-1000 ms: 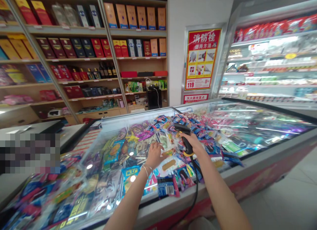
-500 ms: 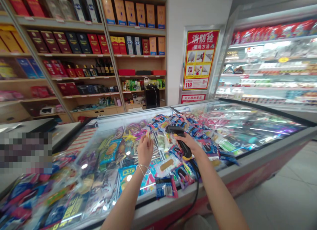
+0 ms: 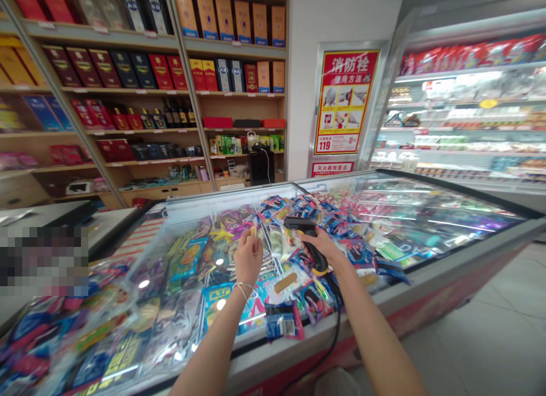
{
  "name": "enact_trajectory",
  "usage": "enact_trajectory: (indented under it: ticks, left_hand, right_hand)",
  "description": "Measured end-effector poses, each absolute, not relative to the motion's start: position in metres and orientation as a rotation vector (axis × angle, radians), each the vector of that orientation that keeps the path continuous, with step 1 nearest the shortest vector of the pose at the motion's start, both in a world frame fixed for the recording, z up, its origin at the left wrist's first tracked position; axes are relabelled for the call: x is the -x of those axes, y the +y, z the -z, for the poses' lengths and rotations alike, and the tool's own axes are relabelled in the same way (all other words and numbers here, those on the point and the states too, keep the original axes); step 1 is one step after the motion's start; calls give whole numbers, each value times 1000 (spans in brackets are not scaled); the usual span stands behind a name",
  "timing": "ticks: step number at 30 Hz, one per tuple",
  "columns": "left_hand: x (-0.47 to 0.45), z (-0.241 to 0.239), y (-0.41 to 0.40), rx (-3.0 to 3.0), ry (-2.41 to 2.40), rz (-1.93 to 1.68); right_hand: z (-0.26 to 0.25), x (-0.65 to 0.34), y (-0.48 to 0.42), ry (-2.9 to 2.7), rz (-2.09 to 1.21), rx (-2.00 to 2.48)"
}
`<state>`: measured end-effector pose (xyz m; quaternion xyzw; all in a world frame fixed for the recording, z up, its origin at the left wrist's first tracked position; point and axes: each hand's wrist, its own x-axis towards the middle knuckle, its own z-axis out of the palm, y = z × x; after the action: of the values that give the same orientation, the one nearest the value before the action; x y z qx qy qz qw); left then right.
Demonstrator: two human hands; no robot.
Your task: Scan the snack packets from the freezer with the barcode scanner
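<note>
My right hand is wrapped around the handle of a black barcode scanner with yellow edging. The scanner's head points left, above a heap of packets. Left of it, my left hand is closed on a small pale-yellow wrapped packet, mostly hidden behind the fingers. Below the hands lie a clear-wrapped ice pop and a dark blue packet near the freezer's front edge. Several blue and pink ice cream packets are piled around the scanner.
A chest freezer with a glass top spans the foreground, packets lying on and beneath the glass. The scanner's black cable hangs over its front edge. Behind stand shelves of boxes, a fire-hydrant poster and a lit cooler.
Almost nothing differs. Both hands have kept their hold, the left one and the scanner staying in nearly the same place, with a slight shift of the view.
</note>
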<state>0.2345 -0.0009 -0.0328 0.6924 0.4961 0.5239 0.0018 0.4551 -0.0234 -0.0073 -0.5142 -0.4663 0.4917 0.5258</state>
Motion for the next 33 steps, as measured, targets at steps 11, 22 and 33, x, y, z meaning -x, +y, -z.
enact_trajectory:
  ticks: [11,22,33]
  left_hand:
    - [-235,33,-1,-2178,1565,-1586]
    - [-237,18,-10,-2176,1534,-1606]
    - [-122,-21,-97,-1781,1759,-1812]
  right_hand:
    - [9,-455,-24,-1145,-1165,1241]
    - [-13,-453,-30,-1118,-1220,1197]
    - [-54,-371,-79,-1155,-1326,1117]
